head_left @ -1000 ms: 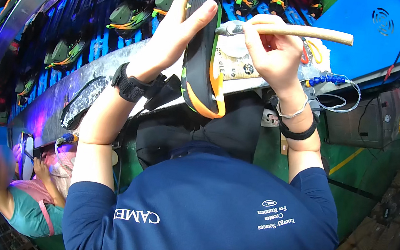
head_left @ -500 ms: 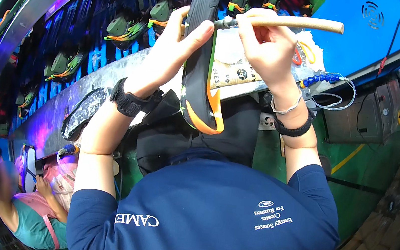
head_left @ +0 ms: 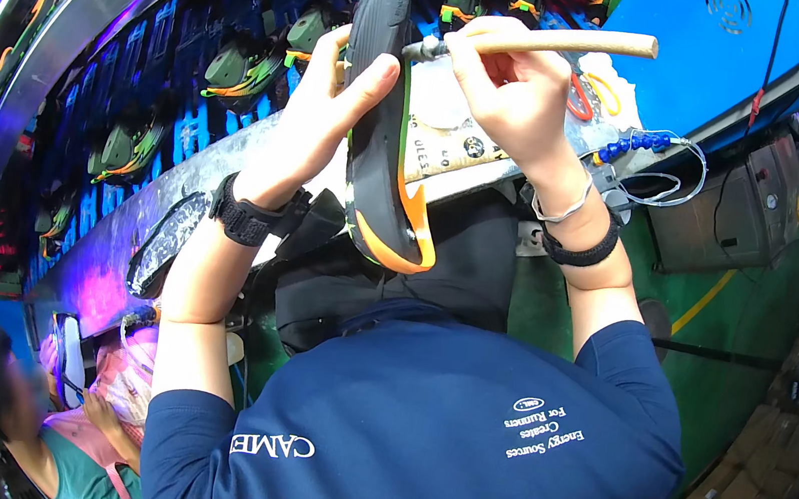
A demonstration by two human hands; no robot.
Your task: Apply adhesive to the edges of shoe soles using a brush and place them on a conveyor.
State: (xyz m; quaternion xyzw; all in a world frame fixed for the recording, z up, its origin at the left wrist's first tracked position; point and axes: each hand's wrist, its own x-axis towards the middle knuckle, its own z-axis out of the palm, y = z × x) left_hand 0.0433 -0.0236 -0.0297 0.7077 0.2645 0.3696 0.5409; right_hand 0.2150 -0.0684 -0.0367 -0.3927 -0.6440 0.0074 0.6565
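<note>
A navy shirt (head_left: 416, 433) fills the view at six o'clock. Toward ten o'clock runs a blue slatted conveyor (head_left: 191, 133) carrying shoes with green and orange trim, and a grey workbench (head_left: 99, 271) lies along its near side. A blue machine (head_left: 702, 62) stands between one and two o'clock. A co-worker (head_left: 79, 460) in a teal top sits at eight o'clock, and a metal cabinet (head_left: 727, 212) is near half past two.

Just left of twelve o'clock, a black shoe (head_left: 377, 166) with an orange end is held up over the bench edge, its long side running roughly twelve to six. The left hand (head_left: 310, 127), at eleven o'clock, is closed around its side, thumb across the black face. The right hand (head_left: 516, 93), at one o'clock, pinches a wooden-handled brush (head_left: 578, 42). The brush's grey tip points to nine o'clock, at the shoe's edge; whether they touch, I cannot tell. Smallest, a red loop (head_left: 580, 102) lies just beyond that wrist
</note>
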